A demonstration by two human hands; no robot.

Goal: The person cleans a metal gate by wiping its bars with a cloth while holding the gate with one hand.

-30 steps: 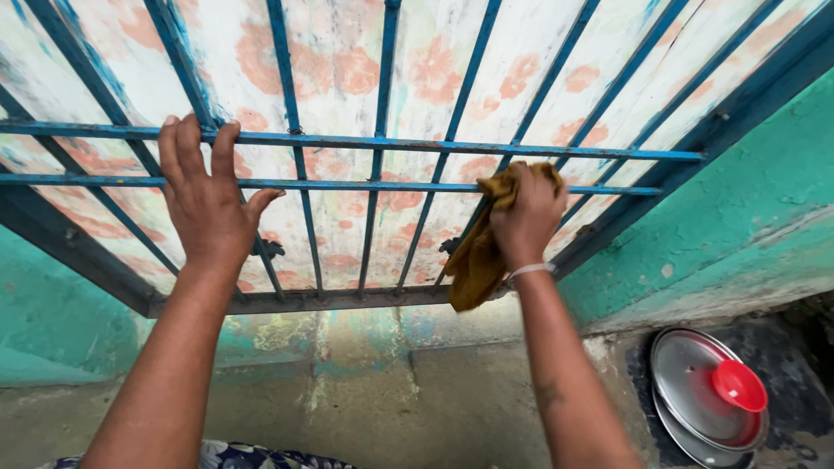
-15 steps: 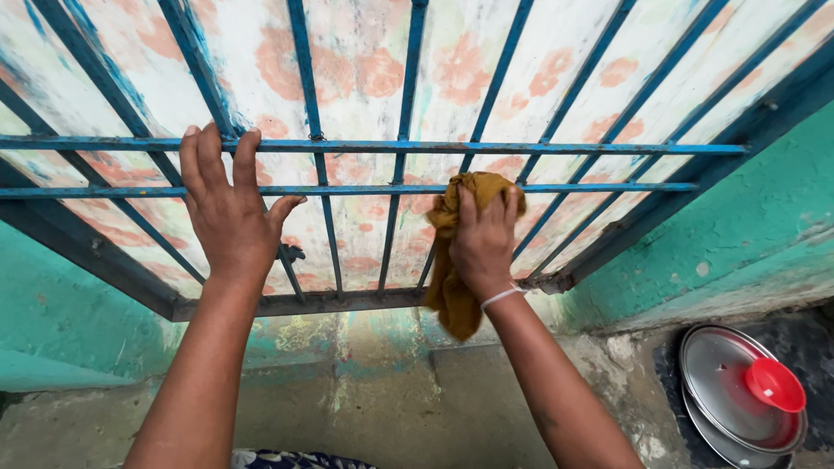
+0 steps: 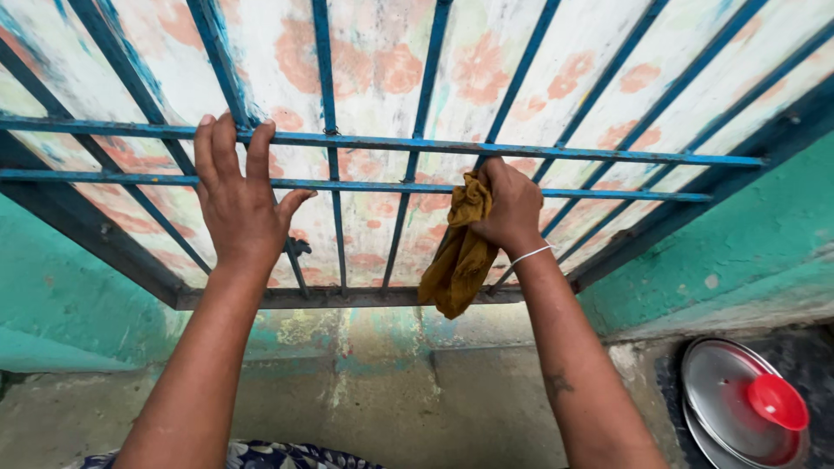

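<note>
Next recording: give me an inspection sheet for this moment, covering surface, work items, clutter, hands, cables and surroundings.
Surface: blue barred grille, paint worn, over a floral sheet.
Work items: mustard cloth bunched against the bars.
Clutter: steel lids with a red knob, lower right.
Hands: left hand flat on the crossbars; right hand clutching the cloth.
Cables: nothing seen.
Surroundings: green plastered wall, bare concrete ledge.
</note>
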